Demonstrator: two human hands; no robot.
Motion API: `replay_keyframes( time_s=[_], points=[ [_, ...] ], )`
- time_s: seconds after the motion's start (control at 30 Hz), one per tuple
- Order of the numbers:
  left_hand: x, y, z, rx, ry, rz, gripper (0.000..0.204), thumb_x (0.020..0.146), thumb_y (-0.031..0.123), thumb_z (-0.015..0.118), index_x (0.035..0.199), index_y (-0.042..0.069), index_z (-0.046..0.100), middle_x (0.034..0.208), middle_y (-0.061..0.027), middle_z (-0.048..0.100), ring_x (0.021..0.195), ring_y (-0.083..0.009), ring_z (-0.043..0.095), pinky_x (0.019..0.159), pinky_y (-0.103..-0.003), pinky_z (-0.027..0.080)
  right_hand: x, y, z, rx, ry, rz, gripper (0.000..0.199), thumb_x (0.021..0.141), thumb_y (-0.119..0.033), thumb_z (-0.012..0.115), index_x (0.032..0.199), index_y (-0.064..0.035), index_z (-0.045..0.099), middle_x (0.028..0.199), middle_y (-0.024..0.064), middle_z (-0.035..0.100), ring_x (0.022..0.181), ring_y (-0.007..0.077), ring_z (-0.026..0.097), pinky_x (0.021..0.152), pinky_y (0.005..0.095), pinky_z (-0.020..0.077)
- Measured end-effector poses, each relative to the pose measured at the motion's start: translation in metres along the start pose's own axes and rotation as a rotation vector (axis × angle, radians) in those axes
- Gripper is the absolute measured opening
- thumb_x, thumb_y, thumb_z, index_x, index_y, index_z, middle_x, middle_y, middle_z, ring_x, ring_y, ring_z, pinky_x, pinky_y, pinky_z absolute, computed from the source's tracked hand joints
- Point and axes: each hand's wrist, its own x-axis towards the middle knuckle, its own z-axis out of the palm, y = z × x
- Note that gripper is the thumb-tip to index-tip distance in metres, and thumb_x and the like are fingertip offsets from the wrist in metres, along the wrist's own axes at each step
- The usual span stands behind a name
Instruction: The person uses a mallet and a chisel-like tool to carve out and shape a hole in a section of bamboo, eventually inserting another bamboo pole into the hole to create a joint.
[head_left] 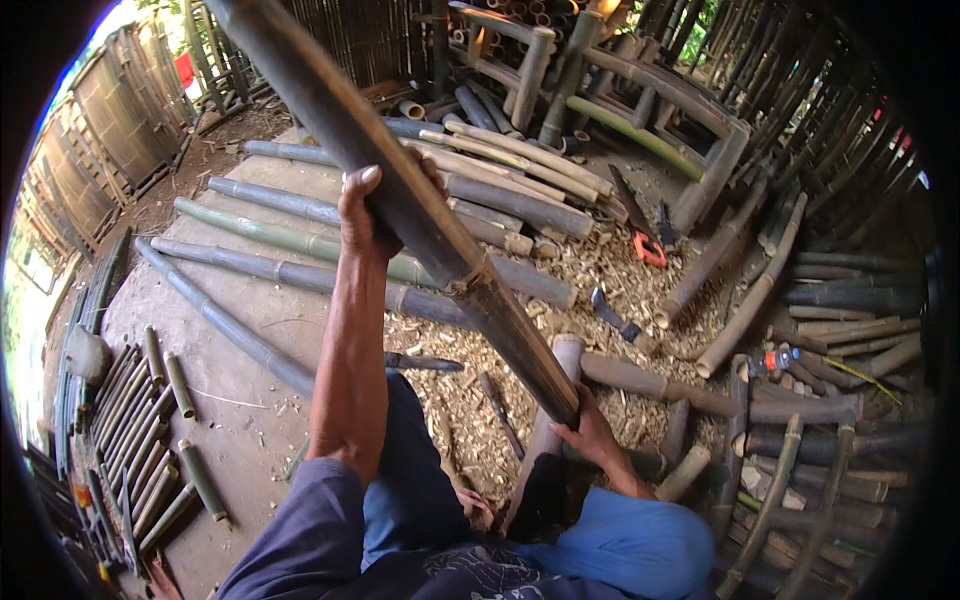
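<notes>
Fingers first: the left hand (372,215) is wrapping tight around the long dark bamboo pole (400,200) about halfway up, thumb pointing up along the near side, fingers curling over the far side and mostly hidden. The right hand (590,430) is closing on the pole's lower end, fingers cupping it just beside a thick upright bamboo stump (560,375). So both hands are gripping the same pole, which is running diagonally from the upper left of the view down toward the person's lap, lifted off the ground.

Moving outward, blue sleeves and blue trousers are showing at the bottom. Under the pole the ground is covered with pale wood shavings (610,270). A hatchet (612,315) is lying in the chips just right of the pole, and an orange-handled tool (649,250) is sitting a bit further back. Long bamboo poles (270,235) are lying side by side on the concrete to the left, and short cut bamboo sections (150,440) are lined up at the lower left. More bamboo is piling up on the right, with a bamboo frame (650,95) standing behind.
</notes>
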Motion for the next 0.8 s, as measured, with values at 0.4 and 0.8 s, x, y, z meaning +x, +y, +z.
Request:
replay_keyframes(
  time_s=[0.4, 0.8],
  points=[
    [0.030, -0.035, 0.216, 0.326, -0.319, 0.007, 0.065, 0.076, 0.036, 0.084, 0.121, -0.007, 0.063, 0.101, -0.0171, 0.071, 0.089, -0.0247, 0.071, 0.083, -0.041, 0.062, 0.018, 0.041, -0.033, 0.417, -0.126, 0.157, 0.096, 0.069, -0.013, 0.088, 0.152, -0.0031, 0.042, 0.144, 0.0163, 0.059, 0.134, 0.0277, 0.056, 0.115, 0.0411, 0.0438],
    [-0.004, -0.072, 0.313, 0.488, -0.362, -0.091, 0.061, 0.067, 0.033, 0.091, 0.107, -0.007, 0.068, 0.090, -0.0122, 0.071, 0.077, -0.0198, 0.068, 0.074, -0.034, 0.056, 0.021, 0.033, -0.040, 0.580, -0.156, 0.234, 0.078, 0.071, -0.008, 0.084, 0.142, 0.0007, 0.055, 0.136, 0.0141, 0.068, 0.129, 0.0253, 0.061, 0.113, 0.0401, 0.0461]
  ],
)
